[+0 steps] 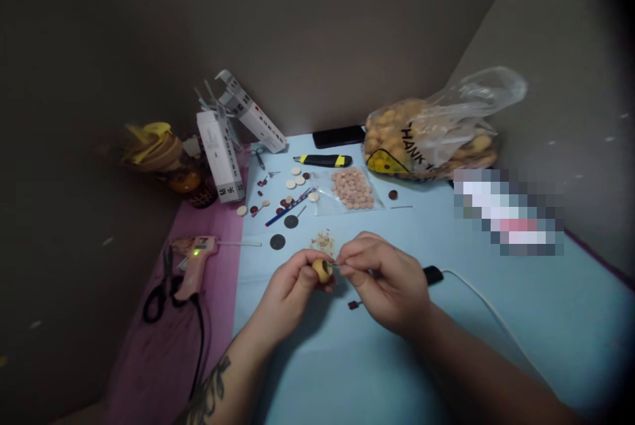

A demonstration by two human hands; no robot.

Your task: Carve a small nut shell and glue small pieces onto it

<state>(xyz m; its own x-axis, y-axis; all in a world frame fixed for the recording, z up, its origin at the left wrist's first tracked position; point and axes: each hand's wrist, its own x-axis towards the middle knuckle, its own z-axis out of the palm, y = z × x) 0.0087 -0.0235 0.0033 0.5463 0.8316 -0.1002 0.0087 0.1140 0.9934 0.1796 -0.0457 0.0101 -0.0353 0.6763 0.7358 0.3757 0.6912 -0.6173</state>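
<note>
Between the thumb and fingers of my left hand (292,286) is a small round tan nut-like shell (322,271) with a dark opening in its side facing right. My right hand (389,283) pinches a thin metal pick-like tool (336,264), its tip at that opening; most of the tool is hidden by the fingers. Just beyond the hands lies a small heap of pale shavings (323,241). Below my right hand a dark red bit (354,305) pokes out, and a black end with a white cable (433,275) shows behind the hand.
At the back right stands a plastic bag of round tan things (426,141). A bag of beads (352,188), a utility knife (325,160) and black discs (278,241) lie ahead. To the left are a pink glue gun (201,266), scissors (161,293) and white boxes (221,157).
</note>
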